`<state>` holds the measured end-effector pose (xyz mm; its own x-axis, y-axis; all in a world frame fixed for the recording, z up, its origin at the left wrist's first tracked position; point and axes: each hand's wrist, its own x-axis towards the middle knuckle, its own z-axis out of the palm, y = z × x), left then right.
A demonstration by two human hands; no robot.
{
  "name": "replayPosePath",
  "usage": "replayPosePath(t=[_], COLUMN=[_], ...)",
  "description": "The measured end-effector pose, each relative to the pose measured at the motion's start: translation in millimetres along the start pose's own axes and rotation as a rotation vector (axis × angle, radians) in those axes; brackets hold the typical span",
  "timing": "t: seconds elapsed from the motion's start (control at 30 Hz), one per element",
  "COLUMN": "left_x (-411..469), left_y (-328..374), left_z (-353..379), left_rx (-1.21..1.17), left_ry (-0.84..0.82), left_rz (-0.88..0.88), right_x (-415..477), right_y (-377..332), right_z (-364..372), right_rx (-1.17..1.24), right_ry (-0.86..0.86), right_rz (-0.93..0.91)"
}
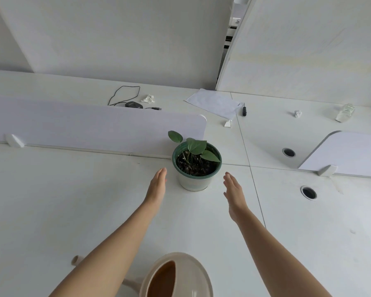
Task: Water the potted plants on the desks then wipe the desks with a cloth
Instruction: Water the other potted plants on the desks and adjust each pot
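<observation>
Left hand (157,185): flat, fingers straight and together, palm turned toward the pot, empty; just beside the pot's left side, not touching.
Right hand (234,190): flat, fingers straight, palm facing the pot, empty; just beside the pot's right side, a small gap between.
Pot (196,179): white wall, green rim, upright on the desk (73,200), between the two hands, near the end of the divider (94,127).
Plant (194,146): a few green leaves on thin stems, dark soil beneath.
Watering can (178,275): beige, at the bottom edge between the forearms, opening up, interior dark; spout (75,260) poking out left of the left forearm.
Far desk: black mouse (133,104) with looped cable, crumpled paper (148,98) beside it, white sheet (214,102), black pen (244,110), second paper ball (297,113), clear bottle (344,112) lying on its side.
Right desk: two round cable holes (308,192), one nearer, one farther.
Cloth: none in view.
</observation>
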<state>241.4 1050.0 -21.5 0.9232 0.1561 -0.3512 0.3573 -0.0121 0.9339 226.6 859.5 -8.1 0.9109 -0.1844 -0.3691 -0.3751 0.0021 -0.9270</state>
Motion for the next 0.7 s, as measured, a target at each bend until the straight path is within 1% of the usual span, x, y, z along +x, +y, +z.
replayPosePath(t=[0.07, 0.2, 0.3, 0.4, 0.47, 0.7], left_x=[15, 37, 46, 49, 47, 38], left_y=[2, 3, 4, 1, 0, -5], left_z=[9, 22, 32, 39, 41, 41], left_rx=[-0.014, -0.119, -0.213, -0.275, -0.279, -0.271], left_ry=[-0.005, -0.03, -0.086, -0.11, -0.121, -0.147], left_rz=[0.004, 0.019, 0.038, 0.083, 0.113, 0.108], right_x=[13, 25, 30, 33, 34, 41], right_y=[0, 1, 7, 10, 10, 3], right_z=[6, 18, 22, 23, 22, 16], right_rx=[0.04, 0.099, 0.143, 0.149, 0.144, 0.079], right_ry=[-0.014, -0.047, -0.027, -0.046, -0.066, -0.115], right_rz=[-0.011, -0.104, -0.101, -0.089, -0.104, -0.14])
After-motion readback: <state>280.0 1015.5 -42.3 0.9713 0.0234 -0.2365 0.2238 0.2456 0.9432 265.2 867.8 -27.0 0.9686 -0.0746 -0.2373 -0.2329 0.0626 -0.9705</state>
